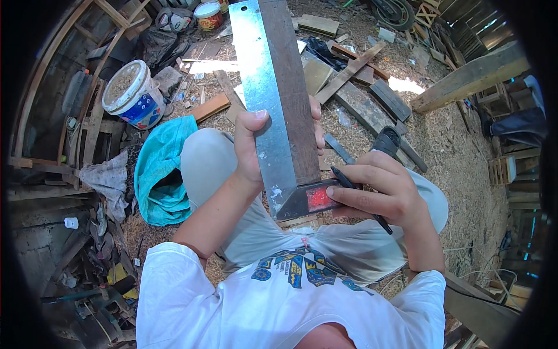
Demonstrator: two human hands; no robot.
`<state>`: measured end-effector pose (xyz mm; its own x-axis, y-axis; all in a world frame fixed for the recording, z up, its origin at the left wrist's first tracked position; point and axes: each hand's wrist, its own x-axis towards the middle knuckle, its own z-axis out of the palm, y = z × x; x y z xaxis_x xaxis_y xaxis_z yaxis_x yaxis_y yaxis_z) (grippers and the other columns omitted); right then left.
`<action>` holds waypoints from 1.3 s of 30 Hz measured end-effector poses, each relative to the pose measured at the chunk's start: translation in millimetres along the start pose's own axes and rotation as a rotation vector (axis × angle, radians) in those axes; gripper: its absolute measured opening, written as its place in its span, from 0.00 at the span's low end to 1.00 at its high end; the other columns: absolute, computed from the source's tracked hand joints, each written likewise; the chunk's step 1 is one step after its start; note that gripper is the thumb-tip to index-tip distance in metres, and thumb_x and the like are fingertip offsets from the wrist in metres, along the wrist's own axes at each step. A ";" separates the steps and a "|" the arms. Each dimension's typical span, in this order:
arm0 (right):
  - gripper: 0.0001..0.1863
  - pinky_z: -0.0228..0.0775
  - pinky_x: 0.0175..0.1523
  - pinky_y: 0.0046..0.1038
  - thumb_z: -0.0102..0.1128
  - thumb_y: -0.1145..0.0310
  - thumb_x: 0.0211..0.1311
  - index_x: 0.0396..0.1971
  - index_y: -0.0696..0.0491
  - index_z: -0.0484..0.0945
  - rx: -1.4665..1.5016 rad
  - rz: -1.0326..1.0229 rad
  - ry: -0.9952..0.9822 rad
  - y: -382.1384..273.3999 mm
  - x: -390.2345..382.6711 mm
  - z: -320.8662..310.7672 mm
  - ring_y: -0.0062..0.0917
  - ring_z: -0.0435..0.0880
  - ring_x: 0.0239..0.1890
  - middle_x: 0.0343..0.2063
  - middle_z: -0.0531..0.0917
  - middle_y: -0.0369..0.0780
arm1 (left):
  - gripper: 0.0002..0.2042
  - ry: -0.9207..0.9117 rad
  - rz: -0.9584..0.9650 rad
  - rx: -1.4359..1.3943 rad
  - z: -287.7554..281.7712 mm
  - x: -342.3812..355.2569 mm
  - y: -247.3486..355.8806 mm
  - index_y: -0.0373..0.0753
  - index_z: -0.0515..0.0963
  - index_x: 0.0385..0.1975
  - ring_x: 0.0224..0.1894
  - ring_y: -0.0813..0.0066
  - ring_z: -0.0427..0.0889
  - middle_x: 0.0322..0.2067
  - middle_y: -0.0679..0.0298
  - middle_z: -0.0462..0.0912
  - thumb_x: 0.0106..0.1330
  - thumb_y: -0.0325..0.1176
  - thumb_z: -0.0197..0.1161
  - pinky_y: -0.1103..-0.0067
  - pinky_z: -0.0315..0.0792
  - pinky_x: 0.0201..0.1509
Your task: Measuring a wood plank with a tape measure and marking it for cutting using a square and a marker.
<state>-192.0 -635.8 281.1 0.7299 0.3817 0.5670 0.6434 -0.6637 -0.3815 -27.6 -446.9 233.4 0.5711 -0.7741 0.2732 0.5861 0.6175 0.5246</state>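
Observation:
Between my knees I hold a dark wooden board (296,116) upright, with a try square (263,104) laid against it. The square's long steel blade runs along the board's left side. Its dark stock, with a red panel, sits across the board's near end. My left hand (249,151) is closed around both, thumb on the blade and fingertips over the board's right edge. At the stock, my right hand (386,189) pinches the red panel with its thumb. A black pen (381,223) lies slanted between that hand's fingers. The palm side is partly hidden.
A white bucket (132,96) and a teal sack (157,195) stand at the left. Wood offcuts (366,107) and shavings cover the floor ahead. A thick wooden beam (471,78) slants at the right, near another person's leg (520,128). Tools lie cluttered at the lower left.

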 end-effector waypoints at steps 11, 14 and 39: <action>0.24 0.79 0.44 0.36 0.85 0.63 0.45 0.46 0.47 0.90 0.007 0.028 -0.033 2.5 -3.1 -1.7 0.35 0.86 0.43 0.47 0.88 0.38 | 0.33 0.013 -0.012 0.076 -3.1 -1.1 -0.3 0.28 0.73 0.59 0.42 0.58 0.89 0.49 0.49 0.81 0.67 0.54 0.51 0.67 0.87 0.44; 0.24 0.78 0.45 0.36 0.84 0.63 0.45 0.46 0.47 0.90 0.016 0.034 -0.032 1.6 -2.4 -2.0 0.35 0.87 0.44 0.47 0.88 0.38 | 0.33 0.013 -0.017 0.051 -2.6 -1.4 -1.1 0.28 0.73 0.59 0.42 0.58 0.89 0.49 0.49 0.81 0.67 0.54 0.51 0.68 0.87 0.44; 0.25 0.77 0.44 0.36 0.85 0.63 0.43 0.46 0.48 0.90 0.029 0.047 -0.039 0.4 -3.2 -3.3 0.36 0.86 0.43 0.46 0.88 0.38 | 0.32 0.017 -0.050 0.054 -2.4 -2.1 -1.6 0.30 0.72 0.60 0.43 0.59 0.88 0.50 0.50 0.81 0.67 0.53 0.49 0.66 0.86 0.46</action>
<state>-194.8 -639.4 281.5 0.7678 0.3757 0.5189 0.6139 -0.6630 -0.4284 -28.4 -446.0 230.0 0.5519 -0.8010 0.2320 0.5828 0.5694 0.5797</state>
